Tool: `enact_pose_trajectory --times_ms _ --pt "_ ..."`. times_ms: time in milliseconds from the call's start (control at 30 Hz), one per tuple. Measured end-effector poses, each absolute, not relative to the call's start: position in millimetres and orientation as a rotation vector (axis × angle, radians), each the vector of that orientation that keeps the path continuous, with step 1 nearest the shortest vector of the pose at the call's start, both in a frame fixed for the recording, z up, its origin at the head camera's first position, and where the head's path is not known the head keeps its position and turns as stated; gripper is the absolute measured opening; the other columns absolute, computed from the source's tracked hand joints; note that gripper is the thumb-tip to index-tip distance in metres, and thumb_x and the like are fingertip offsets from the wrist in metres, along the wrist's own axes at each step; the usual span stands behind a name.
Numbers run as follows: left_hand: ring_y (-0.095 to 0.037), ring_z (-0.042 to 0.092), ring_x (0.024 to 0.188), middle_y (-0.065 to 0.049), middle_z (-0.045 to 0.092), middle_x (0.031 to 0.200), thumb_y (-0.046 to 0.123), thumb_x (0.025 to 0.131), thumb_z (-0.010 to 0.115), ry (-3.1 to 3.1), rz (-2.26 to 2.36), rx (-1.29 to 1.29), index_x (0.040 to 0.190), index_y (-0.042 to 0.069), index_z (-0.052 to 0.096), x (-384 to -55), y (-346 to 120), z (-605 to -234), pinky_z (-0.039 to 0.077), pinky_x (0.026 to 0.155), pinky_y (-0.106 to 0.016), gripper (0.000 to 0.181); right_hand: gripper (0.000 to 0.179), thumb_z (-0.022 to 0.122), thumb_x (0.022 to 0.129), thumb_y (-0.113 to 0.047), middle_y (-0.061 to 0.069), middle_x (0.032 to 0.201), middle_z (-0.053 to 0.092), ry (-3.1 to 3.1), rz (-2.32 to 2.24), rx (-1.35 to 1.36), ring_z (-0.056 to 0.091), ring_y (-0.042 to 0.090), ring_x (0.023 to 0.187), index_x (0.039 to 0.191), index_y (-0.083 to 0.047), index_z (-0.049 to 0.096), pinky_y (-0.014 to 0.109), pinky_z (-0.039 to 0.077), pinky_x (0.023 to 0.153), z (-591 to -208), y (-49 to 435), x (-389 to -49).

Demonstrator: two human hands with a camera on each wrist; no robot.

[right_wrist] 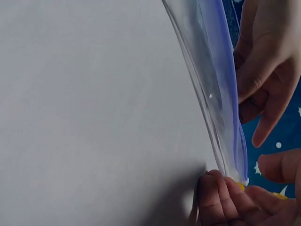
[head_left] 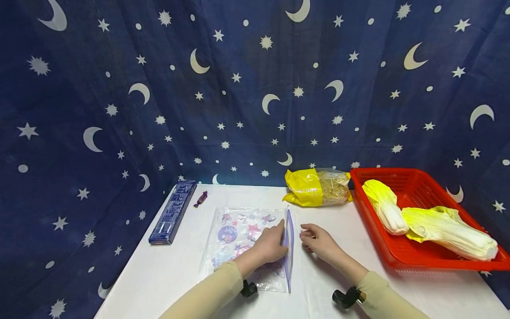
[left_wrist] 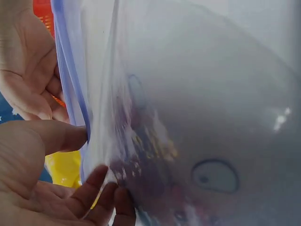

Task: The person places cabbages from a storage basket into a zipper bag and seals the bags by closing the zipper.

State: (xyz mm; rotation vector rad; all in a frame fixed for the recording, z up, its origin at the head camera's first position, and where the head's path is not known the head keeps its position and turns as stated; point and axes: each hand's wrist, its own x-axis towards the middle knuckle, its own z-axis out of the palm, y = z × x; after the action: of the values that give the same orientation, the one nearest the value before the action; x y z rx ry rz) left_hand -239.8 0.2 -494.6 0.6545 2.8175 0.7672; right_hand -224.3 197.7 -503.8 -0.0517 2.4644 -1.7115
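A clear zip bag (head_left: 227, 257) printed with pink and purple pictures lies flat on the white table, its purple zip strip (left_wrist: 70, 84) facing right. Along that strip the two sides of the mouth stand somewhat apart. My left hand (head_left: 268, 246) holds the bag at its mouth: in the left wrist view the thumb (left_wrist: 70, 137) meets the purple strip and the other fingers lie against the clear plastic. Just right of the mouth, my right hand (head_left: 323, 244) hovers with loosely bent fingers (right_wrist: 211, 197) and nothing in them.
At the back lies a yellow-and-clear food packet (head_left: 304, 188). A red plastic basket (head_left: 414, 254) with two pale green-yellow cabbages (head_left: 450, 230) stands at right. To the left are a long blue box (head_left: 173, 215) and a purple wrapped candy (head_left: 201, 199). A dark blue moon-and-star curtain (head_left: 239, 102) hangs behind.
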Motion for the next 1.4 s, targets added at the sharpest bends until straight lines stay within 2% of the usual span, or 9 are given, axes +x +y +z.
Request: enact_pose_trajectory --times_ms 133,233,367,567,700,900,1067,1300,1400 --pt "-0.012 0.051 0.063 0.007 0.056 0.077 0.009 0.083 0.071 2.725 0.948 0.64 0.156 -0.008 0.031 -241.0 -2.9 -496.8 0.044 0.058 -0.025 0.085 0.047 0.063 0.095 0.0 0.021 0.109 0.066 2.47 -1.731 -0.064 0.067 0.027 0.088 0.137 0.014 0.049 0.04 0.062 0.073 -504.5 188.5 -228.1" --pt "-0.005 0.045 0.057 0.009 0.051 0.073 0.008 0.086 0.072 2.67 1.031 0.62 0.156 -0.008 0.03 -241.0 -3.4 -498.2 0.039 0.053 -0.022 0.083 0.052 0.067 0.093 -0.001 0.017 0.106 0.066 2.503 -1.701 -0.056 0.067 0.024 0.084 0.138 0.013 0.048 0.038 0.061 0.07 -506.3 182.4 -231.8" --pt "-0.005 0.045 0.057 0.009 0.053 0.073 0.008 0.087 0.073 2.637 1.083 0.607 0.156 -0.008 0.029 -240.9 -3.5 -498.5 0.039 0.053 -0.021 0.083 0.057 0.072 0.087 0.002 0.015 0.099 0.063 2.519 -1.699 -0.036 0.064 0.019 0.076 0.136 0.012 0.047 0.033 0.06 0.063 -510.6 176.5 -236.4" --pt "-0.005 0.048 0.06 0.007 0.056 0.076 0.002 0.086 0.069 2.556 1.203 0.614 0.158 -0.007 0.026 -242.5 -6.4 -497.9 0.041 0.054 -0.02 0.084 0.038 0.069 0.078 0.01 0.014 0.093 0.057 2.543 -1.712 -0.003 0.057 0.019 0.062 0.112 0.002 0.051 0.026 0.048 0.046 -515.1 173.9 -238.2" --pt "-0.006 0.048 0.063 0.004 0.058 0.079 0.0 0.085 0.067 2.555 1.226 0.658 0.16 0.002 0.031 -244.1 -9.9 -494.4 0.042 0.055 -0.021 0.083 0.032 0.066 0.076 0.01 0.014 0.091 0.059 2.573 -1.735 0.023 0.056 0.018 0.063 0.104 0.001 0.054 0.024 0.047 0.047 -513.2 174.2 -237.6" --pt "-0.008 0.047 0.062 0.004 0.057 0.085 0.006 0.088 0.061 2.622 1.144 0.695 0.157 0.014 0.043 -246.1 -13.9 -484.4 0.041 0.054 -0.023 0.072 0.028 0.062 0.08 0.007 0.017 0.099 0.064 2.658 -1.714 0.055 0.054 0.016 0.063 0.107 0.003 0.062 0.023 0.045 0.046 -508.0 178.6 -238.6" --pt "-0.01 0.048 0.068 0.003 0.056 0.094 0.015 0.095 0.056 2.649 1.084 0.658 0.152 0.011 0.051 -246.9 -15.1 -476.7 0.043 0.059 -0.026 0.058 0.034 0.059 0.082 0.004 0.017 0.109 0.069 2.717 -1.666 0.051 0.047 0.013 0.055 0.114 0.004 0.07 0.022 0.039 0.044 -503.4 183.9 -238.8" --pt "-0.013 0.052 0.077 -0.003 0.057 0.103 0.019 0.097 0.052 2.714 1.047 0.623 0.146 0.004 0.056 -245.0 -18.3 -465.3 0.048 0.071 -0.029 0.052 0.044 0.059 0.081 0.001 0.005 0.068 0.058 2.754 -1.633 0.07 0.046 0.011 0.052 0.124 0.004 0.07 0.022 0.039 0.044 -494.5 185.2 -236.5" --pt "-0.013 0.052 0.082 -0.004 0.056 0.102 0.017 0.097 0.054 2.703 1.096 0.63 0.146 0.002 0.055 -245.5 -20.9 -461.6 0.049 0.074 -0.03 0.052 0.043 0.063 0.084 0.001 0.011 0.087 0.066 2.731 -1.676 0.056 0.053 0.015 0.057 0.127 0.006 0.067 0.024 0.044 0.045 -490.7 183.8 -234.4"
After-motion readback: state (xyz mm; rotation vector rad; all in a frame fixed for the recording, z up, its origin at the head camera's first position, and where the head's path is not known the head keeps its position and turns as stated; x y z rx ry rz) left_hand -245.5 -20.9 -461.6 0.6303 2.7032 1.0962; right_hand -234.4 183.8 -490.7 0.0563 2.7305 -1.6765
